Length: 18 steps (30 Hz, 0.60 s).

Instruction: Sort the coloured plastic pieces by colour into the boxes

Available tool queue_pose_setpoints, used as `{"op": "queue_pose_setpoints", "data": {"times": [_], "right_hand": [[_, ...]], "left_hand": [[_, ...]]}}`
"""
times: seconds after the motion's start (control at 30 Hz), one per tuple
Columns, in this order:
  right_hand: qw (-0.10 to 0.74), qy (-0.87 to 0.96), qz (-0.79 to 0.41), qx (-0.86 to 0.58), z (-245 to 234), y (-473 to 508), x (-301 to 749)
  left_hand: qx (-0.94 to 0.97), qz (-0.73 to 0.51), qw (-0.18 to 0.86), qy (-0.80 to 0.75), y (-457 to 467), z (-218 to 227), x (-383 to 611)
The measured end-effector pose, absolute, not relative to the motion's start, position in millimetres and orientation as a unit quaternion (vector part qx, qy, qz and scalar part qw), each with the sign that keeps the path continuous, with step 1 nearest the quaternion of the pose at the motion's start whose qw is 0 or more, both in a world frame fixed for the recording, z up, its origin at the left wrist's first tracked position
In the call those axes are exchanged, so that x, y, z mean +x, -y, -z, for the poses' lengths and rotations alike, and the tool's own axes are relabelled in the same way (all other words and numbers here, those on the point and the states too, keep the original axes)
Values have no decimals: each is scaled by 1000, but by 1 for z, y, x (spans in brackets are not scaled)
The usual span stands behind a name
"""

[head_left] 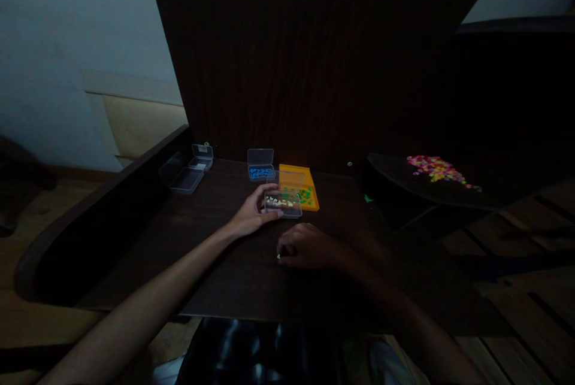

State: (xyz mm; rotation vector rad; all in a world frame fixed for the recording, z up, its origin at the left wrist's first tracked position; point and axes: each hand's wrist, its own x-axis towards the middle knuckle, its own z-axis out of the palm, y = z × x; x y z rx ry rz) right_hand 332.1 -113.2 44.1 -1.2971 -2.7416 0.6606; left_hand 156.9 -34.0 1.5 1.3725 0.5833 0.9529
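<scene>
My left hand point(252, 212) grips the left side of a small clear plastic box point(284, 202) holding pale beads, on a dark wooden table point(215, 265). My right hand point(304, 247) rests curled on the table just in front of that box, fingertips pinched around a tiny pale bead point(279, 257). Right behind the clear box lies an orange box point(302, 186) with green beads. A clear box with blue beads point(261, 166) stands further back.
Two open clear boxes point(191, 169) sit at the table's back left by a raised dark edge. A pile of mixed coloured beads point(435, 169) lies on a dark round surface to the right. A dark wooden panel rises behind the table.
</scene>
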Motion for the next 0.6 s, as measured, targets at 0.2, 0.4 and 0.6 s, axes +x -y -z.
{"op": "queue_pose_setpoints", "data": {"times": [0.2, 0.4, 0.6], "right_hand": [[7, 883, -214, -417, -40, 114, 327], [28, 881, -215, -421, -34, 112, 331], [94, 888, -223, -391, -53, 102, 339]], "left_hand": [[605, -417, 625, -263, 33, 0, 157], [600, -415, 633, -259, 35, -1, 157], [596, -420, 636, -254, 34, 0, 158]]}}
